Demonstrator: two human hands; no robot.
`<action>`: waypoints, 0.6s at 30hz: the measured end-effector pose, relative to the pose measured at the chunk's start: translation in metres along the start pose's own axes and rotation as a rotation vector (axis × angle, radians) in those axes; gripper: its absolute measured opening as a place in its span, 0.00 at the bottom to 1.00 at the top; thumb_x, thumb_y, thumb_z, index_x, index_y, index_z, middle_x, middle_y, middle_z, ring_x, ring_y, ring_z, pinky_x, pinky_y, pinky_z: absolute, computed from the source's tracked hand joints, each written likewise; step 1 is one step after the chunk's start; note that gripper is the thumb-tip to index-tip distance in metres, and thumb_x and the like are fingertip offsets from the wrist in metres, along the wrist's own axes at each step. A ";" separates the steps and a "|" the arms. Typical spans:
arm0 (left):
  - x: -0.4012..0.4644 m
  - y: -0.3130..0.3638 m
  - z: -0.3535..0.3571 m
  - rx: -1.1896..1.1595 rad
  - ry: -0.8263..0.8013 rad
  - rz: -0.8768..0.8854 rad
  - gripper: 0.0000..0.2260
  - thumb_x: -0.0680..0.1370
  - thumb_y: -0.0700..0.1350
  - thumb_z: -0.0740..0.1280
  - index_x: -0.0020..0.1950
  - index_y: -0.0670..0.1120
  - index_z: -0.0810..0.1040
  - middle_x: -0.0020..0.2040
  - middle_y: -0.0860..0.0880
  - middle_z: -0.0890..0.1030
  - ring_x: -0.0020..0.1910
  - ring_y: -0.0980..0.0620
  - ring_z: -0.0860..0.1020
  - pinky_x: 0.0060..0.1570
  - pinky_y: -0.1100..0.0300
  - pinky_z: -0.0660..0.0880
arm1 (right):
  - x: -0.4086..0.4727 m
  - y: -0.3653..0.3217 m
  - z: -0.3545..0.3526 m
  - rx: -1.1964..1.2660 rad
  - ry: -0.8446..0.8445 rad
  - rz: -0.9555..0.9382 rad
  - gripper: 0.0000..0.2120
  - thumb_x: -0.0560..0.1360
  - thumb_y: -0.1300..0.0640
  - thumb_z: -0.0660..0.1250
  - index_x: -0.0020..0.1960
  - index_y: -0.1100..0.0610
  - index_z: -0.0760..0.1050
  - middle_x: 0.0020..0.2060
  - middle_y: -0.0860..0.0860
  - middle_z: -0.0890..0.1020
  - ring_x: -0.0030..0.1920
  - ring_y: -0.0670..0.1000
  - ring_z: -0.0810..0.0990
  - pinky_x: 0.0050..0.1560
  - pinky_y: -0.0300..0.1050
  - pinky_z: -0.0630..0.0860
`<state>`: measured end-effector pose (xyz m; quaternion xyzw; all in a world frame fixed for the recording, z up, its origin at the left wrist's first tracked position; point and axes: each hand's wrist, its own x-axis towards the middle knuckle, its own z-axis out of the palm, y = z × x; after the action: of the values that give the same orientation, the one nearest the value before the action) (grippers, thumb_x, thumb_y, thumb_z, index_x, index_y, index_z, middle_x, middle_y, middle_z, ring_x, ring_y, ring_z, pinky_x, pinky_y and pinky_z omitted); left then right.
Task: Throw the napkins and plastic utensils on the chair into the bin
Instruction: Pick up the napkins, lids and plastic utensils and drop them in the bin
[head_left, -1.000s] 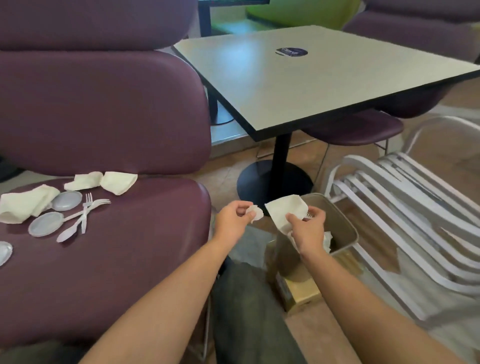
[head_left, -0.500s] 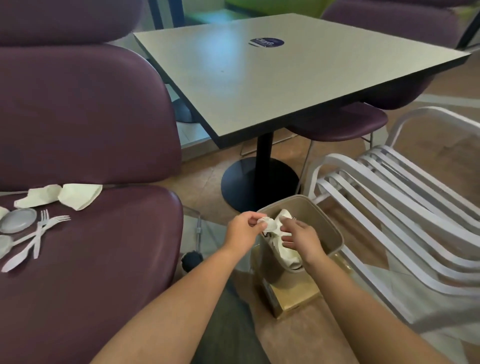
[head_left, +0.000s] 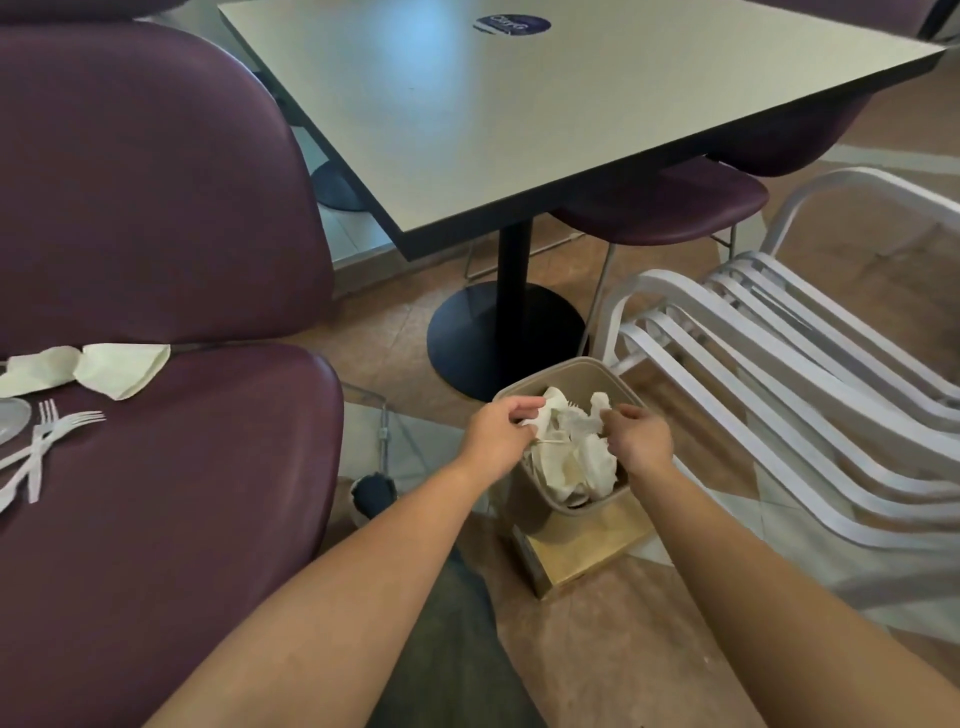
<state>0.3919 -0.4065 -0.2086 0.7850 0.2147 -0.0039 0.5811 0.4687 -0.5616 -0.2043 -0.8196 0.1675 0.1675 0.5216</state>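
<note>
One head-worn view looks forward and down — close above the bin (head_left: 613, 375), chair (head_left: 171, 519) to its left, counter (head_left: 519, 130) beyond it.

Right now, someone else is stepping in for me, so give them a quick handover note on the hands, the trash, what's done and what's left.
Left hand: over the bin, fingers curled on a crumpled napkin at the rim.
Right hand: over the bin, fingers curled at the napkins inside; whether it grips one is unclear.
Done: a pile of napkins and at least one plastic utensil sits in the bin.
Left: on the chair seat, two napkins, forks and a clear lid at the picture's left edge. Drop the held napkin, then fetch these.
</note>
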 end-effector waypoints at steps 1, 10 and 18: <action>-0.002 -0.002 -0.002 0.000 0.011 -0.002 0.14 0.78 0.37 0.66 0.61 0.51 0.79 0.55 0.53 0.80 0.55 0.56 0.78 0.59 0.60 0.75 | 0.001 0.000 -0.002 -0.050 -0.060 0.005 0.11 0.75 0.55 0.68 0.56 0.57 0.78 0.42 0.53 0.81 0.41 0.51 0.77 0.46 0.44 0.76; -0.021 -0.006 -0.056 0.042 0.177 0.042 0.10 0.80 0.41 0.65 0.58 0.52 0.80 0.54 0.53 0.81 0.55 0.56 0.78 0.56 0.62 0.73 | -0.058 -0.039 0.030 -0.148 -0.250 -0.214 0.15 0.78 0.58 0.65 0.64 0.56 0.77 0.58 0.52 0.80 0.57 0.53 0.77 0.57 0.45 0.73; -0.063 -0.022 -0.168 0.178 0.409 0.030 0.10 0.78 0.44 0.65 0.52 0.59 0.79 0.51 0.57 0.83 0.52 0.57 0.80 0.57 0.56 0.76 | -0.140 -0.081 0.133 -0.236 -0.474 -0.525 0.15 0.77 0.57 0.66 0.64 0.55 0.77 0.58 0.49 0.81 0.57 0.48 0.77 0.55 0.39 0.68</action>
<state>0.2865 -0.2683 -0.1580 0.8206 0.3155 0.1451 0.4538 0.3677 -0.3939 -0.1300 -0.8277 -0.1941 0.2313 0.4730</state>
